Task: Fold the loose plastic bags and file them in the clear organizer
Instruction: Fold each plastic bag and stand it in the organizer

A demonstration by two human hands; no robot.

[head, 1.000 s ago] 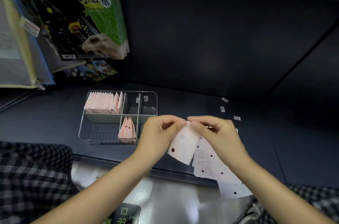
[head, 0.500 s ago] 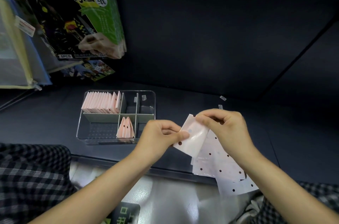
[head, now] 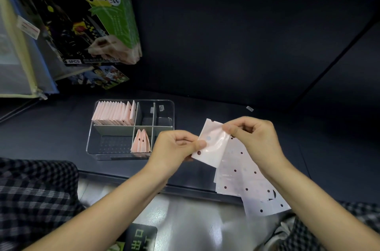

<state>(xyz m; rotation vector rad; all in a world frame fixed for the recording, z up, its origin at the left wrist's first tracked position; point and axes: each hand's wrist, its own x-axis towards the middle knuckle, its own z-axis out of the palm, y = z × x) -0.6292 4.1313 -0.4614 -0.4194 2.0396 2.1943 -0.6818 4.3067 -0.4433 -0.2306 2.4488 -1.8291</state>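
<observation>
left hand (head: 174, 148) and right hand (head: 249, 135) both pinch one pink bag (head: 211, 143), held above the loose pile (head: 242, 176), right of the organizer (head: 131, 156). align edges squarely, then crease firmly.

head view, steeply downward, close

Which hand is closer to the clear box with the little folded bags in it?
The left hand. It sits just right of the clear box, beside its front corner. The right hand is farther right, past the pink bag both hands pinch.
</observation>
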